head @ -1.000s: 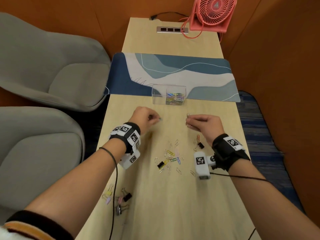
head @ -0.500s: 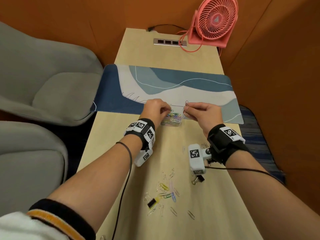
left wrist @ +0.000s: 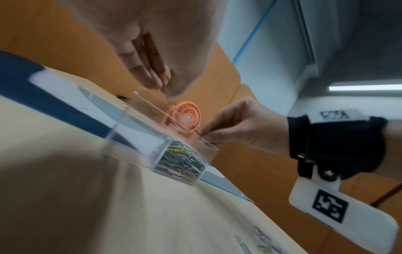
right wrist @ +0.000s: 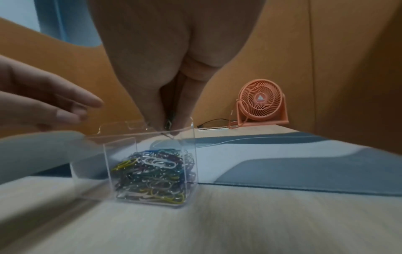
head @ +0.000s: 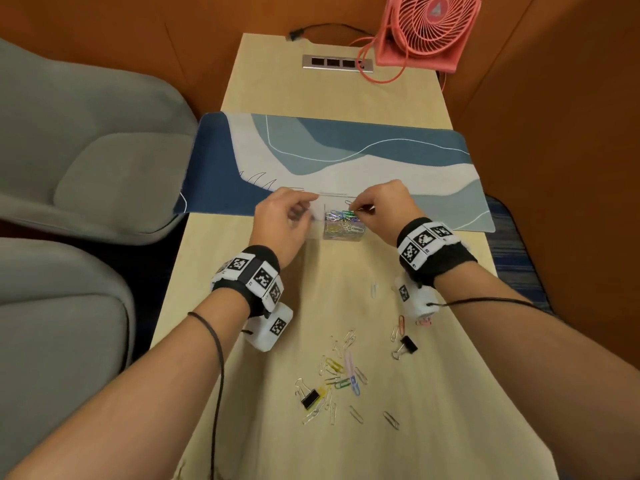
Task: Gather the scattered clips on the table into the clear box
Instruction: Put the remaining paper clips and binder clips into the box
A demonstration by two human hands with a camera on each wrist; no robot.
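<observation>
The clear box (head: 333,194) (right wrist: 87,163) (left wrist: 135,137) stands at the near edge of the desk mat. Its right compartment holds many coloured paper clips (head: 344,220) (right wrist: 152,171). My right hand (head: 360,210) (right wrist: 168,127) hovers over that compartment and pinches a silver paper clip (right wrist: 168,124) just above the rim. My left hand (head: 304,211) (left wrist: 162,86) (right wrist: 82,106) hangs over the box's left compartment with its fingers nearly straight, and I see nothing in it. Several scattered clips (head: 341,374) lie nearer me, with two black binder clips (head: 310,398) (head: 408,346) among them.
A blue and white desk mat (head: 346,157) crosses the narrow table. A pink fan (head: 433,29) and a power strip (head: 337,62) sit at the far end. Grey chairs (head: 86,150) stand to the left and an orange wall to the right.
Both hands have moved from the middle of the table away from me to the clear box. The left hand's pinch has loosened; the right hand still pinches a clip.
</observation>
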